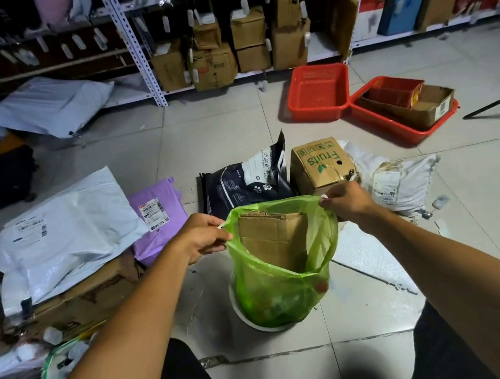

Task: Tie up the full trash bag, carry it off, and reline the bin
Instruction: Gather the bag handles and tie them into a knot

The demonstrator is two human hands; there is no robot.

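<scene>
Thin translucent green plastic bag point(288, 284) (glossy), matt brown cardboard point(273, 237) inside; smooth tiled floor point(222, 122).

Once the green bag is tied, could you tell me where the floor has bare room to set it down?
Bare tiles lie between the shelving and the pet-food bag, left of the red basket. More lie right of the white sack. Left of the bin, parcels crowd the floor.

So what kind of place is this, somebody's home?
More likely a parcel depot or stockroom. Metal shelving holds tagged cardboard boxes, labelled mailer bags lie on the tiled floor, and red sorting baskets sit nearby.
</scene>
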